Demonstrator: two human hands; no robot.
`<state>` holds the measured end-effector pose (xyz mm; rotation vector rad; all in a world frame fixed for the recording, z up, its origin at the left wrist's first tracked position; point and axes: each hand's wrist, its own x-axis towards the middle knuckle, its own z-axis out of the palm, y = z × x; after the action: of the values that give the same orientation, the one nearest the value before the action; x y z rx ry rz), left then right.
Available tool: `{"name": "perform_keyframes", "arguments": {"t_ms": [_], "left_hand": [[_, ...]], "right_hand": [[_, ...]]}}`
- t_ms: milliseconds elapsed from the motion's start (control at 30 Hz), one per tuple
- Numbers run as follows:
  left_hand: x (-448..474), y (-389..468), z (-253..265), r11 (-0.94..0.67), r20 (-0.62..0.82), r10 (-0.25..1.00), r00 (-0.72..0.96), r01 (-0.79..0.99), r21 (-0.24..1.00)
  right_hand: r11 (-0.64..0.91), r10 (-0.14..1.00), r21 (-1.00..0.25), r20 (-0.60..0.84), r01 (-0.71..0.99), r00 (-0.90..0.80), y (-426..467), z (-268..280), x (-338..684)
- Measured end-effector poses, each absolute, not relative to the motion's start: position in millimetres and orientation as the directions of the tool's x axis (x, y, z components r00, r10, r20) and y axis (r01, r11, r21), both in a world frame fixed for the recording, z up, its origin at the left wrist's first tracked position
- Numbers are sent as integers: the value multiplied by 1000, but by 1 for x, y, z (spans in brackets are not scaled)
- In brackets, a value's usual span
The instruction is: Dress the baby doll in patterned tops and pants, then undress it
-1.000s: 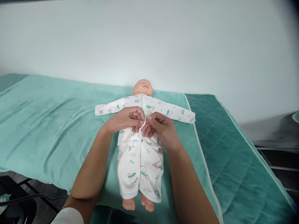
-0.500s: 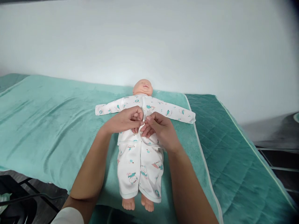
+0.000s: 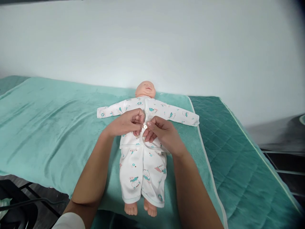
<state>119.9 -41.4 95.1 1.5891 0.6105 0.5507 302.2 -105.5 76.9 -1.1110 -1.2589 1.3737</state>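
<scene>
A baby doll (image 3: 145, 89) lies on its back, its arms spread and its feet toward me. It wears a white printed shirt (image 3: 162, 108) and matching trousers (image 3: 132, 171). Over the doll's belly, my left hand (image 3: 131, 122) pinches one front edge of the shirt. Opposite it, my right hand (image 3: 160, 128) grips the other front edge, thumb and forefinger pressed together. Between the fingertips a small white button (image 3: 145, 127) shows at the shirt's front opening. Below the hands the shirt's lower front parts slightly. Some of my fingertips are hidden behind the cloth.
A light green blanket (image 3: 59, 127) lies under the doll, over a darker quilted green cover (image 3: 238, 159) on the right. A white wall (image 3: 152, 41) rises behind. At lower left are a black object (image 3: 21, 206) and a cable.
The white button has come into view between my fingertips. My right hand's fingers have shifted slightly left and down; the doll stays where it was.
</scene>
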Motion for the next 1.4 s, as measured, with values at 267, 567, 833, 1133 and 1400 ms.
{"name": "perform_keyframes", "arguments": {"t_ms": [267,567,833,1133,1400], "left_hand": [[115,-40,98,-43,-91,606,790,147,988],[111,-40,103,-90,-145,562,814,234,968],[110,-39,101,-72,-131,552,824,203,976],[114,-41,102,-37,-150,589,794,211,977],[108,-38,98,-28,-166,556,814,217,976]], "right_hand": [[-103,973,-992,-116,72,-201,-105,77,305],[-98,976,-980,-129,175,-173,-106,78,304],[-72,973,-981,-109,183,-205,-105,77,305],[-36,978,-974,-80,225,-192,-107,78,302],[-2,988,-959,-45,285,-145,-109,75,301]]}}
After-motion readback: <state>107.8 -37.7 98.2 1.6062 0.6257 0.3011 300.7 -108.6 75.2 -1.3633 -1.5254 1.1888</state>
